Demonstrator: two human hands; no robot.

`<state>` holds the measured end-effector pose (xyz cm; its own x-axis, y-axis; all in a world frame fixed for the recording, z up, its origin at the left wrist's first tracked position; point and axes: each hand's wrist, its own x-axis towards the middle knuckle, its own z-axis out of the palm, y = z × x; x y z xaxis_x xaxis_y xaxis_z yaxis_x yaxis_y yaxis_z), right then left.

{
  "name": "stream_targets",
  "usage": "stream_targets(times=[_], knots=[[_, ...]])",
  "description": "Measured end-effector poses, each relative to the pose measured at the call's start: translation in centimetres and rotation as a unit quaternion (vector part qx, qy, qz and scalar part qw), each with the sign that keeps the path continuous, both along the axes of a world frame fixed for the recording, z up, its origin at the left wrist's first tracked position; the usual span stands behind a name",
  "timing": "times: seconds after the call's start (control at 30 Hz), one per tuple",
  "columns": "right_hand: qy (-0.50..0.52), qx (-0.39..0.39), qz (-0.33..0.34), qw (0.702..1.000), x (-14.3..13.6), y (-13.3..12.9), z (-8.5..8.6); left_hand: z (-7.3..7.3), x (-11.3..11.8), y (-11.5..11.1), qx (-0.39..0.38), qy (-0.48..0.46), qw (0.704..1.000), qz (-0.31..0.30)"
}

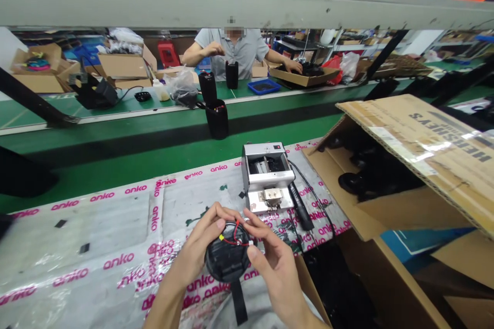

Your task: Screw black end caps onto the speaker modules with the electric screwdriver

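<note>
A black round plastic part (227, 259) with red wires (231, 241) is between my two hands above the table. My left hand (203, 239) is closed round its left and upper edge. My right hand (272, 257) is at its right edge, fingers bent and thumb beside a small white connector (250, 242) on the wires. A yellow wire end (221, 237) shows near my left thumb. From the part's lower side hangs a black strap (238, 303). Just beyond my hands stands a silver metal machine (268, 177) with a dark opening.
A black-handled tool (301, 208) and a cable lie right of the machine. An open cardboard box (424, 149) holding black parts stands at the right. On the green conveyor stands a black cylindrical housing (216, 119). Opposite, a person (247, 54) reaches into a shallow carton (304, 78). A grey beam (154, 2) crosses above.
</note>
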<state>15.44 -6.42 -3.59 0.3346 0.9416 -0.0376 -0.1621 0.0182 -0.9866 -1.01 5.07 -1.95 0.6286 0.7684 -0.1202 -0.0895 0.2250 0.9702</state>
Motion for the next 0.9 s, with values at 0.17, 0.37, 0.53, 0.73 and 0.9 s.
stream_targets(times=[0.17, 0.37, 0.53, 0.73, 0.9], knots=[[-0.102, 0.038, 0.009, 0.994, 3.9, 0.7, 1.3, -0.3, -0.1, 0.4, 0.053, 0.036, 0.997, -0.050], [-0.257, -0.052, -0.146, 0.954, 15.6, 3.9, 0.6, 0.5, 0.1, 0.7, 0.062, 0.040, 0.995, -0.065], [-0.301, -0.133, -0.115, 0.937, 18.5, 6.4, -2.3, -0.4, 0.5, 1.1, 0.065, 0.013, 0.995, -0.079], [-0.218, -0.124, -0.061, 0.966, 19.1, 5.0, -0.1, 0.0, 0.6, 1.0, 0.061, 0.006, 0.994, -0.089], [-0.063, -0.001, -0.084, 0.994, 17.3, 3.0, 5.3, 0.4, 0.8, 0.9, 0.055, -0.003, 0.994, -0.097]])
